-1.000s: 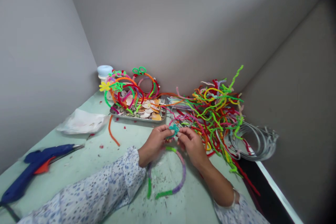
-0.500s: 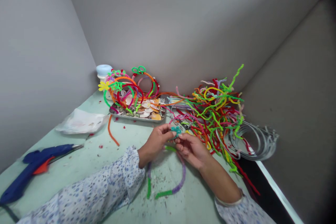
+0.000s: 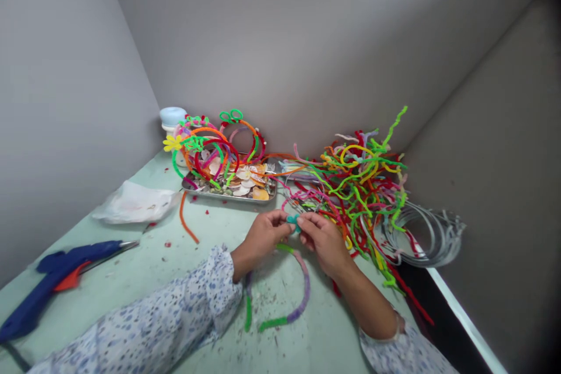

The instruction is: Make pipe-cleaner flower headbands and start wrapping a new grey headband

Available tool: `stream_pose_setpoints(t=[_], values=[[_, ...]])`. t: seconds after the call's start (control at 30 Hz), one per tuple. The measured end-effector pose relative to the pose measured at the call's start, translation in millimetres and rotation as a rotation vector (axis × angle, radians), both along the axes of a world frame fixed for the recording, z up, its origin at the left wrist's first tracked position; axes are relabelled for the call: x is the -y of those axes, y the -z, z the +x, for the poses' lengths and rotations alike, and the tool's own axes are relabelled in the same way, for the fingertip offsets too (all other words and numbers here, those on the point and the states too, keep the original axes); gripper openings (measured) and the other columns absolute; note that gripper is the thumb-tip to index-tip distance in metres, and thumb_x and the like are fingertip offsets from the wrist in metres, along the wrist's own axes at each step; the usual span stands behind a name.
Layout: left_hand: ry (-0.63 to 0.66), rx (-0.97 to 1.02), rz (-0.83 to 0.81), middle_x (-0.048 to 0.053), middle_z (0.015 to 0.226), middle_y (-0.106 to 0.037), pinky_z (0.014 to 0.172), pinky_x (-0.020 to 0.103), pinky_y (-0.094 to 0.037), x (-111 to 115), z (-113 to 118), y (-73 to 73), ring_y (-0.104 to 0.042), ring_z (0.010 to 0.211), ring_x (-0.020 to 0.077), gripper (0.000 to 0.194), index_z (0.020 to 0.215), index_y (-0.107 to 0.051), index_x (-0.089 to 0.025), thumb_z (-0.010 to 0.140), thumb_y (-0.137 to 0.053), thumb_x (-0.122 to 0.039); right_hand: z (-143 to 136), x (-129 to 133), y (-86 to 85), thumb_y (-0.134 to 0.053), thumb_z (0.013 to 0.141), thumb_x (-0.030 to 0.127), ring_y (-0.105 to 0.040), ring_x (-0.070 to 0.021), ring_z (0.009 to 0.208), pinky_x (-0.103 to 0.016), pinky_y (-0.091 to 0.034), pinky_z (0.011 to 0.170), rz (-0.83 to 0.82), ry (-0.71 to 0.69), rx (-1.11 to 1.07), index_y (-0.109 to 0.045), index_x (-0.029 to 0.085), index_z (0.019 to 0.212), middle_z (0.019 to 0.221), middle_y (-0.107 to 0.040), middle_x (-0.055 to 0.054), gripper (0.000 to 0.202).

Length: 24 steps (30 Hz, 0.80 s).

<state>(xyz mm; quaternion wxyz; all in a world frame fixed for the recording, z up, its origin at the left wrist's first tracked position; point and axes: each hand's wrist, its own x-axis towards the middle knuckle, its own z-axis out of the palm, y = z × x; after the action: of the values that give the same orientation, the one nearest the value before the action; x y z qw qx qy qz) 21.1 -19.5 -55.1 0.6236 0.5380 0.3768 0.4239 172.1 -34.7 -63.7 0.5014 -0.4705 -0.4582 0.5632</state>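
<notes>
Between my two hands is a small teal pipe-cleaner piece, bent into loops and mostly covered by fingers. My left hand pinches it from the left with thumb and forefinger. From the right, my right hand pinches the same piece, its other fingers curled in. Below the hands, on the table, lies a headband wrapped in green, pink and purple pipe cleaner, its left side partly behind my left hand and sleeve.
A metal tray holds shells, with several wrapped headbands on it. Loose pipe cleaners are heaped at right beside bare grey headbands. A blue glue gun, plastic bag and orange pipe cleaner lie at left.
Both hands have shifted their finger grip on the teal piece, and more of it is now covered. My right hand has turned slightly and the headband's top shows more.
</notes>
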Motion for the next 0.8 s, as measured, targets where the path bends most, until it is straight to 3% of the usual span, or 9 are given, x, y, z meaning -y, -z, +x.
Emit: stream_pose_setpoints(t=[0.17, 0.37, 0.5, 0.8], values=[[0.003, -0.04, 0.088, -0.003, 0.058, -0.052, 0.052, 0.02, -0.032, 0, 0, 2.6, -0.043, 0.053, 0.0076, 0.015, 0.072, -0.06, -0.013, 0.072, -0.065, -0.027, 1, -1, 0.5, -0.065, 0.074, 0.039, -0.036, -0.0054, 0.04, -0.018, -0.021, 0.037, -0.05, -0.051, -0.062, -0.06, 0.016, 0.073, 0.049, -0.05, 0.005, 0.023], [-0.048, 0.049, -0.003, -0.002, 0.063, -0.055, 0.055, 0.021, -0.037, 1, 3, 1.9, -0.048, 0.054, 0.0083, 0.017, 0.077, -0.059, -0.014, 0.07, -0.067, -0.027, -2, -3, 1.1, -0.064, 0.076, 0.041, -0.046, -0.0066, 0.043, -0.016, -0.031, 0.038, -0.006, 0.03, -0.19, -0.061, 0.017, 0.084, 0.055, -0.056, 0.003, 0.025], [0.029, 0.104, -0.037, -0.001, 0.063, -0.058, 0.056, 0.022, -0.038, 1, 2, 4.6, -0.051, 0.056, 0.0097, 0.02, 0.079, -0.061, -0.014, 0.068, -0.069, -0.029, 1, -4, 1.0, -0.066, 0.075, 0.04, -0.052, -0.0076, 0.047, -0.015, -0.033, 0.036, -0.028, 0.006, -0.244, -0.062, 0.017, 0.093, 0.063, -0.058, 0.002, 0.029], [0.139, 0.054, -0.055, -0.001, 0.058, -0.057, 0.053, 0.021, -0.033, 0, -2, 8.9, -0.047, 0.051, 0.008, 0.018, 0.072, -0.061, -0.012, 0.072, -0.067, -0.029, 10, -7, 8.0, -0.066, 0.075, 0.037, -0.045, -0.0058, 0.04, -0.015, -0.029, 0.036, -0.047, -0.121, -0.138, -0.064, 0.015, 0.08, 0.052, -0.057, 0.002, 0.022]])
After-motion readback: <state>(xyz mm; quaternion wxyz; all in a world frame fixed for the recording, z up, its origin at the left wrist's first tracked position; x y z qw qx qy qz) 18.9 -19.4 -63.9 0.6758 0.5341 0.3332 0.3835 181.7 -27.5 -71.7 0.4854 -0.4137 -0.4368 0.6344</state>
